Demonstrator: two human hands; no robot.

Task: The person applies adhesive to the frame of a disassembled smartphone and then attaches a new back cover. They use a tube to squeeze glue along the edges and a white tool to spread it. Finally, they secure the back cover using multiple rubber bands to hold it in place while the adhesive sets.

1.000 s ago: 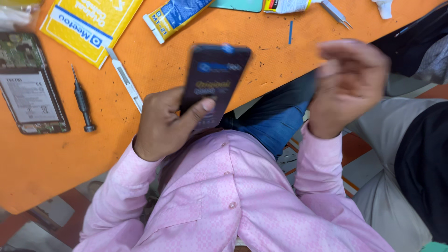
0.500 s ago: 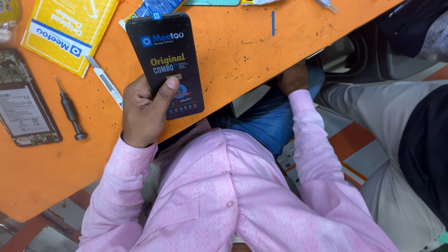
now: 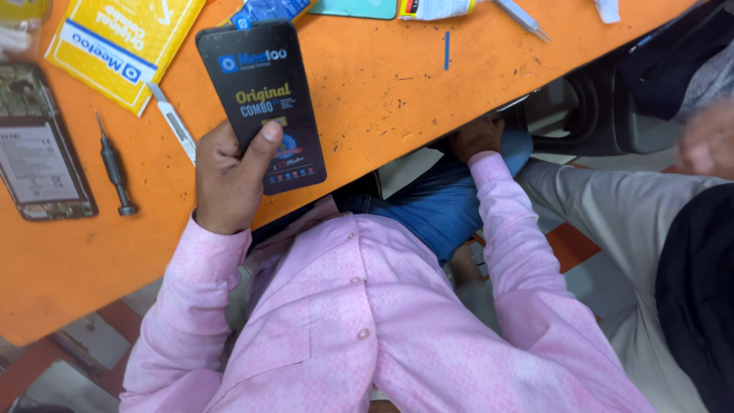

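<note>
Left hand [image 3: 229,180] wrapped around the lower end of a black phone display panel [image 3: 262,103], thumb pressed on its printed protective film, fingers closed behind it; the panel is held face-up just above the orange counter [image 3: 382,84]. Right hand [image 3: 475,138] at the counter's near edge, to the right of the panel and well apart from it, mostly tucked under the edge; whether its fingers are curled or spread cannot be told. Left of the panel lie a thin white tool [image 3: 172,122], a small screwdriver [image 3: 115,164] and, farther left, an opened phone body [image 3: 42,145]; a yellow padded envelope [image 3: 122,42] lies above and to the left. A co-worker's blurred hand [image 3: 707,141] shows far right. Judged step: the replacement panel is held up for inspection, not yet fitted. The next move likely calls for bringing the panel to the phone body with both hands, keeping its face unsmudged.
</note>
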